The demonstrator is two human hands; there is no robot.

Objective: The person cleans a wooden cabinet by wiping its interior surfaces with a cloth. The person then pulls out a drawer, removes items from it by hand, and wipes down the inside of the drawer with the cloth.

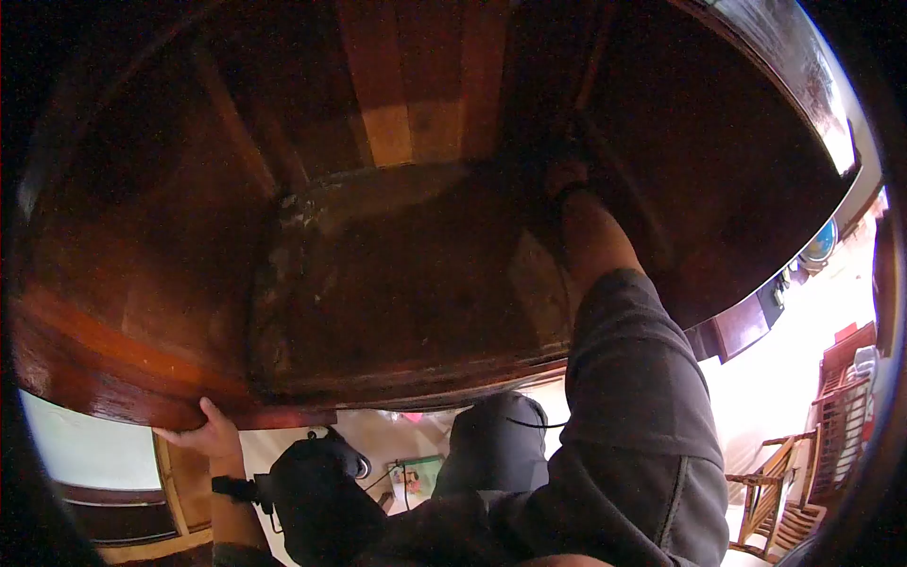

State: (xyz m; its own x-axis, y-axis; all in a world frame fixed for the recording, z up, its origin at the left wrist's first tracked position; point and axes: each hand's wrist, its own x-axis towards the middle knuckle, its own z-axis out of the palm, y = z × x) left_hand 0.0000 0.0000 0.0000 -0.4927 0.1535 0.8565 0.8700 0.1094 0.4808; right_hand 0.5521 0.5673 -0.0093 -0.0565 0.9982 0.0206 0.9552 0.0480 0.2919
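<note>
A large, dark brown wooden tub or cabinet-like vessel [142, 274] with a curved rim fills the upper view. My left hand [210, 437] rests at its lower left rim, thumb up against the edge and fingers apart. My right arm reaches deep inside, and my right hand [567, 175] is at the back right of the interior, in deep shadow; its fingers cannot be made out. Pale worn patches mark the edge of the inner floor [425, 265]. Lighter wooden slats [387, 132] line the back wall.
My knees are below the rim. At the lower right stand a wooden chair [779, 491] and a reddish wooden rack [841, 416]. A green-edged box or mat [416, 477] lies on the floor between my legs. A wooden frame [184, 482] is at the lower left.
</note>
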